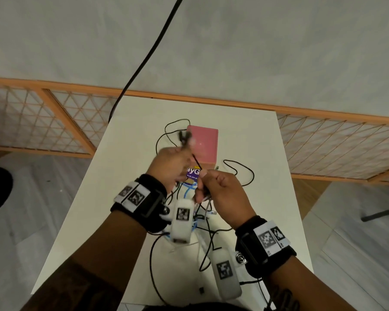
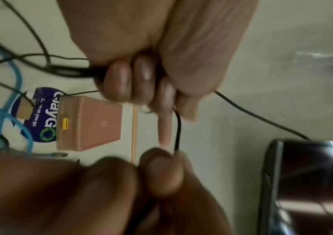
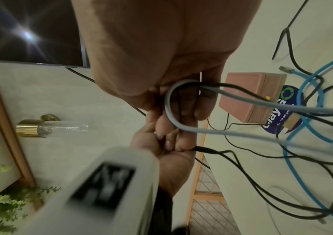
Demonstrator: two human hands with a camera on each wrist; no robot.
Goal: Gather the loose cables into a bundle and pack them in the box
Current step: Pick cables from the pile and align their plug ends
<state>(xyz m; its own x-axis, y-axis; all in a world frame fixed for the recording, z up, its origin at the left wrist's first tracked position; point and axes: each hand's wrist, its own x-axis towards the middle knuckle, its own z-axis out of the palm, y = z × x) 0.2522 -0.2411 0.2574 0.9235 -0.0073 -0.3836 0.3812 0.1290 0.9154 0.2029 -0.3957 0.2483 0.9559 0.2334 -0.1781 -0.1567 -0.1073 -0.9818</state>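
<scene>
My left hand (image 1: 177,158) is raised over the table and grips a thin black cable (image 1: 197,163), whose blurred plug end (image 1: 184,136) sticks up past the fingers. In the left wrist view its curled fingers (image 2: 121,81) close on several black strands. My right hand (image 1: 203,182) pinches the same black cable and also holds a folded grey cable (image 3: 169,111) in its curled fingers (image 3: 187,109). The shut pink box (image 1: 203,143) lies just beyond the hands. A blue cable (image 3: 312,111) and more black ones (image 1: 240,171) lie loose on the table.
A purple round sticker (image 1: 191,173) lies by the box's near side. The white table (image 1: 256,142) ends close at left and right, with a wooden lattice screen (image 1: 54,122) behind. A thick black cord (image 1: 148,57) hangs from above at the back left.
</scene>
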